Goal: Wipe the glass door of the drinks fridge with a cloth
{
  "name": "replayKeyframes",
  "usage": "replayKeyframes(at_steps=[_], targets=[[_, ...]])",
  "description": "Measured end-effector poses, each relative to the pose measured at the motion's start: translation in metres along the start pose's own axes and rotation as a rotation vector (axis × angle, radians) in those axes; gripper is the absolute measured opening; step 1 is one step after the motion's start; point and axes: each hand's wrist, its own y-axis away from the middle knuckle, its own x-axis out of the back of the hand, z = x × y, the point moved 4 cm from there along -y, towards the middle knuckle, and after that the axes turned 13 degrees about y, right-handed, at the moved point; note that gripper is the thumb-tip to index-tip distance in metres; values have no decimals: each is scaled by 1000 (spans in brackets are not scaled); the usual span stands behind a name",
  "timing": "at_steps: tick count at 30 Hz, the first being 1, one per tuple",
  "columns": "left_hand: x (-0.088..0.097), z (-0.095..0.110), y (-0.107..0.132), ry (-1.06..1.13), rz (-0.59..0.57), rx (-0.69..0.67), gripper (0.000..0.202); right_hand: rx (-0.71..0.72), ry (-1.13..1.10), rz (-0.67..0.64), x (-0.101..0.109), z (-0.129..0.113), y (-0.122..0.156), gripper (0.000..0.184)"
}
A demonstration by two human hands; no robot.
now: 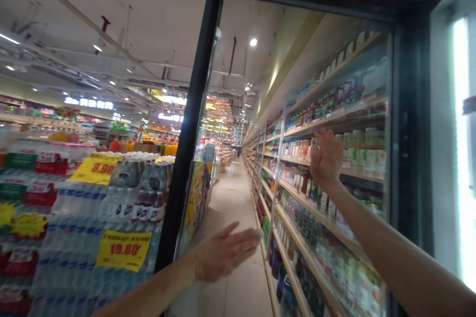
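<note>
A glass door [186,124] with a dark frame stands open in front of me. My left hand [228,253] is low before the glass, its fingers stretched out and the palm turned sideways. A small pale patch shows at its fingertips; I cannot tell what it is. Higher up and to the right, my right hand [327,156] is raised at the pane with its fingers curled. Whether something lies within those fingers is hidden, and contact with the glass is unclear. Shelves of bottled drinks [362,151] appear in the glass behind that hand.
Stacked packs of bottled water [74,247] stand on the left, with a yellow price sign [124,250] on them and another price sign [94,168] above. A pale aisle floor [230,193] runs into the distance. A bright cooler light [462,158] glows at the far right.
</note>
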Motion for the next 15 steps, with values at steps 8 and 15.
replayKeyframes(at_steps=[8,15], targets=[[48,-86,2,-141,472,766,55,5,-5,23,0,0,1,43],[-9,13,-26,-32,10,-6,46,-4,11,10,0,-2,0,42]])
